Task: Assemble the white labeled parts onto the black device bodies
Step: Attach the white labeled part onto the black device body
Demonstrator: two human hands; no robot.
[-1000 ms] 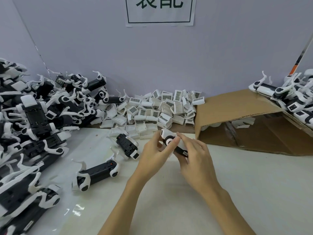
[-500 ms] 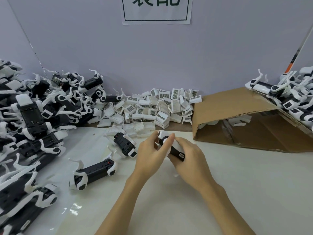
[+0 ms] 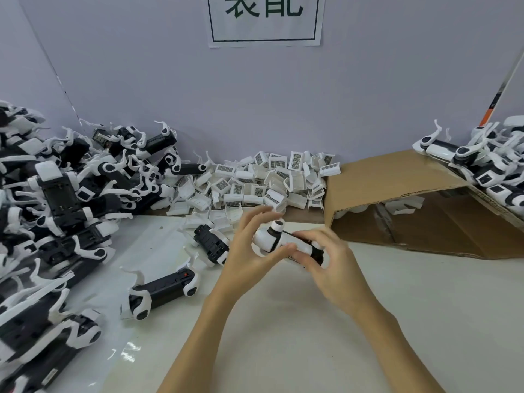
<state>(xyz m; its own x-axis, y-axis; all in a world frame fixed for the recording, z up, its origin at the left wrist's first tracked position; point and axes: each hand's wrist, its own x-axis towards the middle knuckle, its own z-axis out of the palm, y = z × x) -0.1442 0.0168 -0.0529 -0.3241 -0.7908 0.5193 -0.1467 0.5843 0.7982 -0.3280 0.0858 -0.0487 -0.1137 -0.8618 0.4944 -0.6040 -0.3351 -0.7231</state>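
- Left hand [image 3: 249, 251] and right hand [image 3: 329, 259] together hold one black-and-white device body [image 3: 279, 242] just above the surface [image 3: 312, 321], frame centre.
- Left thumb under it, fingers spread; right fingers curl round its black end.
- Pile of white labeled parts [image 3: 269, 180] at 12 o'clock against the wall.
- Heap of device bodies [image 3: 56, 208] at 9 o'clock; two loose ones [image 3: 164, 290] beside the left hand.
- Cardboard box [image 3: 411, 199] at 2 o'clock, finished units [image 3: 487, 165] on top.

wall sign [image 3: 264, 19] w/ "装配", cut off
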